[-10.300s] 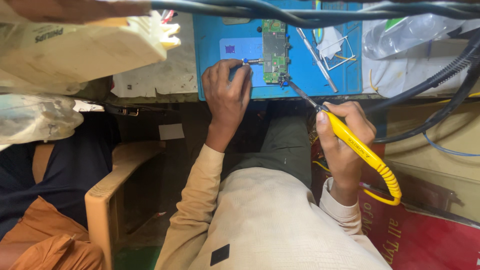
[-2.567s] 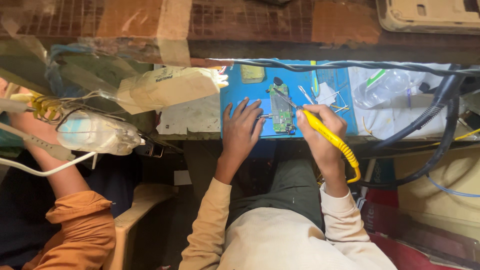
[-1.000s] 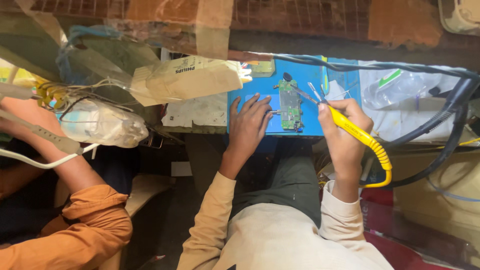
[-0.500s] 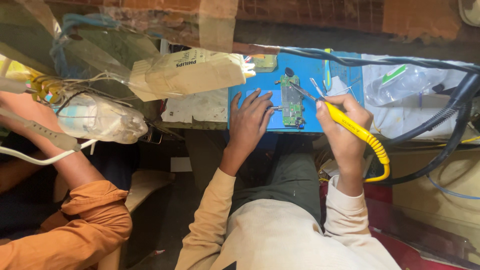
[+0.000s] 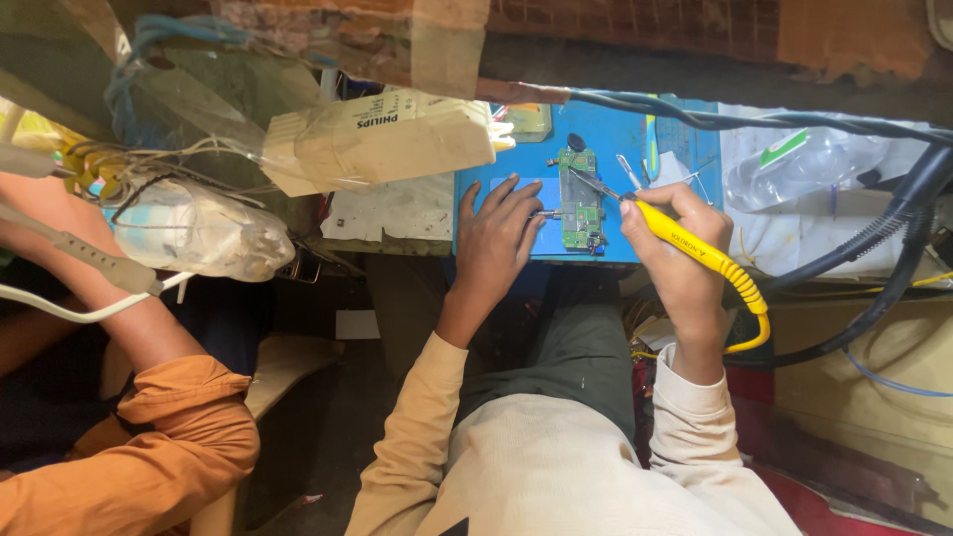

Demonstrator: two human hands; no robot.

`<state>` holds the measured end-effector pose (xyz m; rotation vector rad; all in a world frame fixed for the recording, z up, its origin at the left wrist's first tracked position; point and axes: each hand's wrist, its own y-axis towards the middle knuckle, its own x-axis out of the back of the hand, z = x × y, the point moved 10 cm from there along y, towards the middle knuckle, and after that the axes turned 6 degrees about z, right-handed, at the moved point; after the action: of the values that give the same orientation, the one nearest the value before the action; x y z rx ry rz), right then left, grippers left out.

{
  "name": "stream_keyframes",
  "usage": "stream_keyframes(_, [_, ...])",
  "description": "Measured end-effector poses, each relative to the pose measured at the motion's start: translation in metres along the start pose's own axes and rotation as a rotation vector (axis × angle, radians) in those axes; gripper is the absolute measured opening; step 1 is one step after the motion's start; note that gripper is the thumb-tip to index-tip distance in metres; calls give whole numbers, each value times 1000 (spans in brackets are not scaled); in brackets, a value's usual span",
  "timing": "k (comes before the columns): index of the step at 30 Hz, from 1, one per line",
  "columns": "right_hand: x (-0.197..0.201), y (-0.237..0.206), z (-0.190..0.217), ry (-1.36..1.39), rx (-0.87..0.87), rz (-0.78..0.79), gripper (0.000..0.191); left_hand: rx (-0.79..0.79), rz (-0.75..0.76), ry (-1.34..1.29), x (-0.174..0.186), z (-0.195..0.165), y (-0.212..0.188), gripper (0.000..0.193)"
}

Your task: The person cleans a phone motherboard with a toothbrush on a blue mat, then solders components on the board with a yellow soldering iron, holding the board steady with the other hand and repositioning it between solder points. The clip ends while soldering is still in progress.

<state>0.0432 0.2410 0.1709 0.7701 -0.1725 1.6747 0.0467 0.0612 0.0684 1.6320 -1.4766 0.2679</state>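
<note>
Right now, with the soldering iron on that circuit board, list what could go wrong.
1. The left hand pins the green circuit board right beside the tip of the yellow soldering iron; a slip could burn its fingers.
2. The black cables hang close to the right hand and could snag the iron.

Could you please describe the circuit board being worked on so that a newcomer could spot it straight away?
Start at the flat blue work mat on the bench in front of the person. Between the left hand and the right hand, which grips a yellow-handled soldering iron, lies a narrow green rectangular circuit board. It is the only green, component-covered strip there, with the iron's metal tip reaching it.
</note>
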Motion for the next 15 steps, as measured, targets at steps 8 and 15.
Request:
stream_keyframes(8, [-3,1,9,-13,-9,13,14,-6,-11,1,2,-1,0,11])
stream_keyframes(15, [-5,10,2,51,-30,30,13,-12,-21,15,3,-2,1,11])
